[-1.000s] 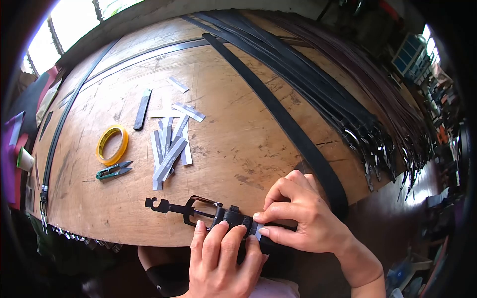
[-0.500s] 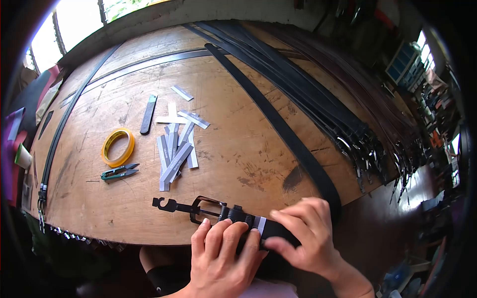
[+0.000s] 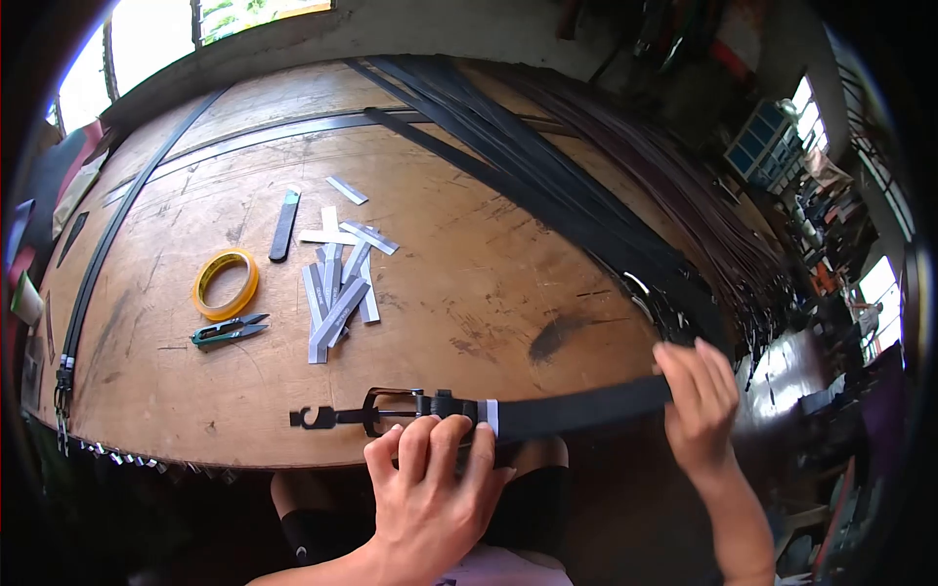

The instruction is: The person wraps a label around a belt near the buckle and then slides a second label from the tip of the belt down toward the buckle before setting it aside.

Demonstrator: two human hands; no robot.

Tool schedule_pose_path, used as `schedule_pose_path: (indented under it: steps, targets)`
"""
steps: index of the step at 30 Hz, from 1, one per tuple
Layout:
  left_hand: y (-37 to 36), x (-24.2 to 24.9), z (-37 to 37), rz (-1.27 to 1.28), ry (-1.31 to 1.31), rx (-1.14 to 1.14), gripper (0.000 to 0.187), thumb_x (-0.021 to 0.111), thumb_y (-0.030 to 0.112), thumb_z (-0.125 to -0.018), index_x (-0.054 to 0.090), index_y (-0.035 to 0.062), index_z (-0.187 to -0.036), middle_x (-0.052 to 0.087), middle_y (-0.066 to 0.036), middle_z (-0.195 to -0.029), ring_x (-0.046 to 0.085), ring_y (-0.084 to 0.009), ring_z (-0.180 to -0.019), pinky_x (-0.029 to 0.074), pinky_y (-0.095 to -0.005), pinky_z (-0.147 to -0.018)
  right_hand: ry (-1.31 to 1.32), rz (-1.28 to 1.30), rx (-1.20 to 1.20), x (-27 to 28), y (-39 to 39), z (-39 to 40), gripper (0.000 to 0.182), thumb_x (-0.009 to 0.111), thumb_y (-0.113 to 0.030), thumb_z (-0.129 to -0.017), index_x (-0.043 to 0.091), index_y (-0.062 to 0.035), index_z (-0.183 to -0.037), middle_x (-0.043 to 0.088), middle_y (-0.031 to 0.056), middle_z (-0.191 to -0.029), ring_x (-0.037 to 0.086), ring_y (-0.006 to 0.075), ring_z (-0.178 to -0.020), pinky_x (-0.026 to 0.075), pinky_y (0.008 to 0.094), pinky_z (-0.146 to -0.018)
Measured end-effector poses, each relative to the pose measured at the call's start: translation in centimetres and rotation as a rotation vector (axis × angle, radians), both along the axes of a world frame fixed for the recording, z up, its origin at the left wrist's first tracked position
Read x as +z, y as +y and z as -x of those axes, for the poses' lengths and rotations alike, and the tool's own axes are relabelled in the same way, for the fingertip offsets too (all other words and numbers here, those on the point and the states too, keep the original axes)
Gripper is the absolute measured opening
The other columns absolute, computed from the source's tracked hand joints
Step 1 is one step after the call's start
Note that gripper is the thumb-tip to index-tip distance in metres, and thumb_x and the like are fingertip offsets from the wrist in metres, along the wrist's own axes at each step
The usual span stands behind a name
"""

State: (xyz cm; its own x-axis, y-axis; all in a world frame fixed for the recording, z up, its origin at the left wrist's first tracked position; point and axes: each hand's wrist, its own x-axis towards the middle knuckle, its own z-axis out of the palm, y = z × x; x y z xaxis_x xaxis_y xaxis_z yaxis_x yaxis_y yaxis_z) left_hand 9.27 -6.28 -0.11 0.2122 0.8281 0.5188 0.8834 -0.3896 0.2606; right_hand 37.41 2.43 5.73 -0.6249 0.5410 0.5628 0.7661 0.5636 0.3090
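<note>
A black belt (image 3: 576,408) stretches sideways along the table's front edge. Its dark buckle (image 3: 396,408) points left, with a black hook-ended hanger (image 3: 315,418) sticking out beyond it. Just right of the buckle, a pale paper band (image 3: 491,417) goes round the strap. My left hand (image 3: 430,479) is closed on the belt beside the buckle, fingers bent over its top. Out to the right, my right hand (image 3: 699,400) grips the strap and holds it fairly straight; motion blurs its fingertips a little.
Several printed paper strips (image 3: 337,313) lie mid-table. Left of them are a yellow tape roll (image 3: 252,283), thread snips (image 3: 230,330) and a dark-handled cutter (image 3: 284,227). Bundled black straps (image 3: 547,186) and dark brown straps (image 3: 674,186) with buckles cover the right side.
My right hand has moved right and slightly up, away from the paper band, drawing the strap out straighter. My left hand stays by the buckle. The view has shifted slightly.
</note>
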Motion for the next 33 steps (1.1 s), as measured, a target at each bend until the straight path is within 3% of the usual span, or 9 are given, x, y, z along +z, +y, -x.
schedule_pose_path:
  steps: [2, 4, 6, 12, 14, 18, 21, 28, 33]
  targets:
    - [0.1, -0.8, -0.5, -0.007, -0.014, 0.066, 0.054, 0.085, 0.030, -0.074, 0.070, 0.0069, -0.120, 0.057, -0.011, -0.121, 0.053, -0.0321, -0.113, 0.037, -0.0482, -0.090, -0.052, -0.118, 0.056, -0.5, 4.1, -0.2, 0.031, 0.060, 0.000, -0.091, 0.067, 0.0008, -0.121, 0.069, 0.0132, -0.106, 0.070, 0.0314, -0.099, 0.055, 0.0504, -0.097]
    - [0.2, -0.7, -0.9, -0.013, -0.008, 0.085, 0.055, 0.085, 0.030, -0.075, 0.070, 0.0064, -0.122, 0.056, -0.011, -0.121, 0.052, -0.0322, -0.113, 0.037, -0.0485, -0.090, -0.142, -0.064, 0.095, -1.1, 7.1, -0.3, 0.035, 0.058, -0.002, -0.092, 0.064, -0.0010, -0.127, 0.067, 0.0121, -0.115, 0.066, 0.0304, -0.110, 0.052, 0.0491, -0.103]
    - [0.4, -1.0, -1.1, -0.041, -0.027, 0.106, 0.055, 0.085, 0.029, -0.075, 0.069, 0.0061, -0.122, 0.056, -0.011, -0.122, 0.052, -0.0326, -0.113, 0.037, -0.0490, -0.092, -0.201, 0.233, 0.020, -1.9, 6.5, -0.5, 0.041, 0.056, 0.000, -0.091, 0.062, 0.0000, -0.131, 0.064, 0.0141, -0.126, 0.059, 0.0327, -0.125, 0.045, 0.0472, -0.112]
    - [1.1, -1.2, 0.2, -0.059, -0.048, 0.058, 0.054, 0.086, 0.022, -0.072, 0.070, 0.0052, -0.121, 0.059, -0.010, -0.119, 0.054, -0.0330, -0.114, 0.040, -0.0500, -0.095, -0.110, 0.342, -0.231, -2.0, 3.2, -1.5, 0.053, 0.052, 0.007, -0.089, 0.054, 0.0036, -0.142, 0.058, 0.0184, -0.139, 0.049, 0.0366, -0.139, 0.039, 0.0462, -0.119]
    - [0.9, -0.8, 0.3, -0.051, -0.015, 0.064, 0.054, 0.086, 0.022, -0.071, 0.070, 0.0059, -0.121, 0.058, -0.011, -0.121, 0.053, -0.0328, -0.115, 0.041, -0.0496, -0.095, -0.118, 0.265, -0.300, -1.3, 1.5, -0.1, 0.050, 0.054, 0.005, -0.089, 0.055, 0.0020, -0.140, 0.060, 0.0172, -0.136, 0.050, 0.0351, -0.138, 0.040, 0.0473, -0.116]
    - [0.8, -0.7, 0.1, -0.020, 0.014, 0.065, 0.053, 0.086, 0.023, -0.072, 0.070, 0.0067, -0.121, 0.058, -0.011, -0.122, 0.053, -0.0328, -0.116, 0.040, -0.0490, -0.097, 0.136, 0.349, 0.289, -1.2, -1.4, 6.0, 0.032, 0.069, -0.006, -0.086, 0.067, -0.0031, -0.118, 0.064, 0.0086, -0.119, 0.060, 0.0266, -0.117, 0.046, 0.0425, -0.102]
    - [0.8, -0.5, -0.2, -0.004, 0.037, 0.101, 0.052, 0.086, 0.023, -0.074, 0.071, 0.0074, -0.121, 0.058, -0.011, -0.123, 0.053, -0.0334, -0.116, 0.039, -0.0488, -0.098, 0.226, 0.415, 0.426, -4.4, -0.5, 8.3, 0.034, 0.075, -0.015, -0.083, 0.070, -0.0058, -0.115, 0.063, 0.0046, -0.111, 0.060, 0.0224, -0.107, 0.046, 0.0432, -0.094]
    - [0.8, -0.1, -0.4, 0.023, 0.041, 0.113, 0.051, 0.085, 0.024, -0.075, 0.071, 0.0075, -0.121, 0.058, -0.011, -0.122, 0.053, -0.0333, -0.116, 0.039, -0.0480, -0.097, 0.247, 0.415, 0.375, -6.7, 0.0, 8.6, 0.034, 0.076, -0.022, -0.086, 0.069, -0.0146, -0.119, 0.059, 0.0004, -0.116, 0.056, 0.0204, -0.110, 0.041, 0.0401, -0.093]
    - [1.1, 0.7, -0.7, 0.057, 0.069, 0.127, 0.048, 0.084, 0.022, -0.076, 0.070, 0.0081, -0.119, 0.057, -0.010, -0.119, 0.052, -0.0323, -0.112, 0.039, -0.0477, -0.094, 0.241, 0.401, 0.350, -6.6, -0.2, 8.9, 0.033, 0.077, -0.024, -0.086, 0.069, -0.0158, -0.117, 0.058, 0.0000, -0.114, 0.055, 0.0204, -0.108, 0.040, 0.0401, -0.092]
